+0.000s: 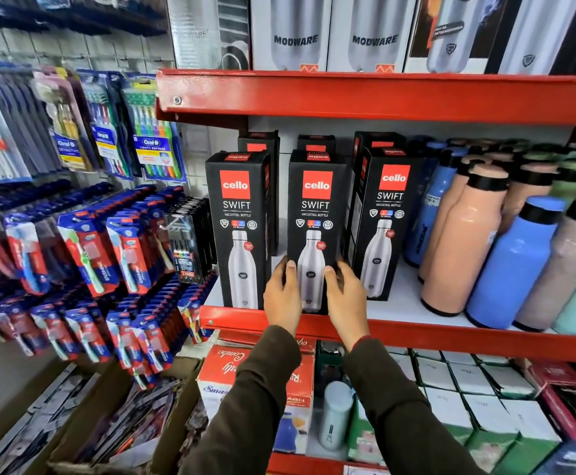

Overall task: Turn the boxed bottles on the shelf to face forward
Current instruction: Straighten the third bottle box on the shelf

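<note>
Three black boxed bottles with a red logo stand in a front row on the white shelf. The left box and the middle box show their printed fronts to me. The right box is turned slightly, so its left side panel shows. My left hand grips the lower left edge of the middle box. My right hand grips its lower right edge. More black boxes stand behind the row, mostly hidden.
Loose bottles in peach, blue and other colours crowd the shelf's right half. A red shelf lip runs below my wrists. Toothbrush packs hang on the left. White boxed bottles stand on the shelf above. Cartons sit below.
</note>
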`<action>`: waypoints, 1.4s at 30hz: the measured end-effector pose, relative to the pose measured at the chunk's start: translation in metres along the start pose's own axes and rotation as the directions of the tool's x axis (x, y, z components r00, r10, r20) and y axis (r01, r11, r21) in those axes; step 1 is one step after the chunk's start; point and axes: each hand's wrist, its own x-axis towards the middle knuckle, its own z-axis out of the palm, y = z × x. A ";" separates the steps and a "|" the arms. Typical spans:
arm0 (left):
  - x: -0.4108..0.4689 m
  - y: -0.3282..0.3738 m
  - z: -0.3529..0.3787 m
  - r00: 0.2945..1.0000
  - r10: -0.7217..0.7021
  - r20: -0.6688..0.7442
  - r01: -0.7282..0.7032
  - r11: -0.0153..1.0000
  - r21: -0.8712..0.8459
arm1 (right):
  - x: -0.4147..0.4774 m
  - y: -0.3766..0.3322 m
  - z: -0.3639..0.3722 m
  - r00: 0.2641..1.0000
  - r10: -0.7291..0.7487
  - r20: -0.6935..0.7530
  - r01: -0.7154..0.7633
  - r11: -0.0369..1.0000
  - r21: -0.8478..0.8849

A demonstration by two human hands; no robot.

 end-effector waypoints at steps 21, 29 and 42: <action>-0.025 -0.012 0.002 0.990 0.136 -0.048 -0.137 0.990 -0.017 | -0.012 0.009 -0.008 0.999 -0.036 -0.037 0.037 0.999 0.030; -0.067 -0.011 0.039 0.854 0.463 -0.237 -0.457 0.885 0.084 | 0.002 0.026 -0.046 0.957 -0.117 -0.267 0.132 0.991 0.038; -0.045 -0.002 0.130 0.941 0.292 0.172 -0.308 0.948 0.077 | 0.061 0.052 -0.090 0.993 -0.023 -0.116 0.013 0.996 -0.086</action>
